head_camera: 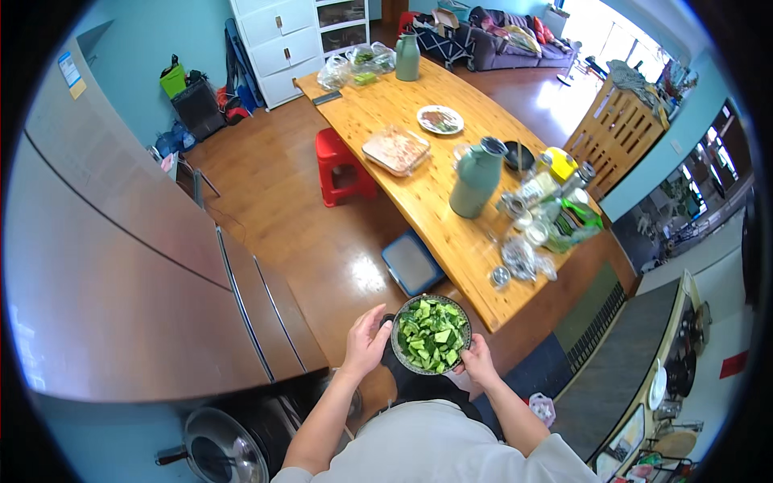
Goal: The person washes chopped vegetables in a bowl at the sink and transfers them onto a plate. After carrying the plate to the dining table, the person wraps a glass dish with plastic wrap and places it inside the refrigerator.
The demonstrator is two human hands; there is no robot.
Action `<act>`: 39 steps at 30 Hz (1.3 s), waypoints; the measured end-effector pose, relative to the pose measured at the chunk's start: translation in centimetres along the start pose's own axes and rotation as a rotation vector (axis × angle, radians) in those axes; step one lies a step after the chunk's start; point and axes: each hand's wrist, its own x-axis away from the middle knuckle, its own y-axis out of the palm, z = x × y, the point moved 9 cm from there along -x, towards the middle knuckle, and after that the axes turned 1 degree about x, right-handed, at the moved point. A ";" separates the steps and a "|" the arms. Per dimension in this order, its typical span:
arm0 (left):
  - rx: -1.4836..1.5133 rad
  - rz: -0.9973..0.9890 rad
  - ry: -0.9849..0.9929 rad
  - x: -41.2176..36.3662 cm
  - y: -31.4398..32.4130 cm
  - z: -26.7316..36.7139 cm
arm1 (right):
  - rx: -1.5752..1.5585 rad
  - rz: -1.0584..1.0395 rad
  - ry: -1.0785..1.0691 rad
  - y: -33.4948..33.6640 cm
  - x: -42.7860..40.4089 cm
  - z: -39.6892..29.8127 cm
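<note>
A round bowl with a patterned rim point(395, 347) is in front of my body, filled with chopped green cucumber pieces point(430, 335). My right hand point(477, 362) grips the bowl at its lower right, thumb at the rim and fingers partly hidden beneath. At the bowl's left side is my left hand point(365, 341), its fingers extended and its thumb close to the rim. Whether that hand bears on the bowl cannot be made out.
Ahead stands a wooden table point(447, 241) with a green thermos jug point(477, 181), a covered tray point(397, 151), a plate of food point(440, 120) and several jars. A blue-rimmed box point(412, 262) lies below its edge. Left are a refrigerator point(133, 271) and a lidded wok point(226, 450).
</note>
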 end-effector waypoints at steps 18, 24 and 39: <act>-0.357 -0.377 0.314 -35.5 -10.6 0.6 | -0.006 -0.032 -0.015 22.0 -26.8 -13.4; -0.583 -0.199 0.995 -43.8 -12.9 4.5 | -0.127 0.090 -0.063 28.5 -36.3 -16.1; -0.276 -0.548 0.244 -58.8 -20.9 -8.1 | -0.416 0.578 -0.130 32.3 -63.7 -26.1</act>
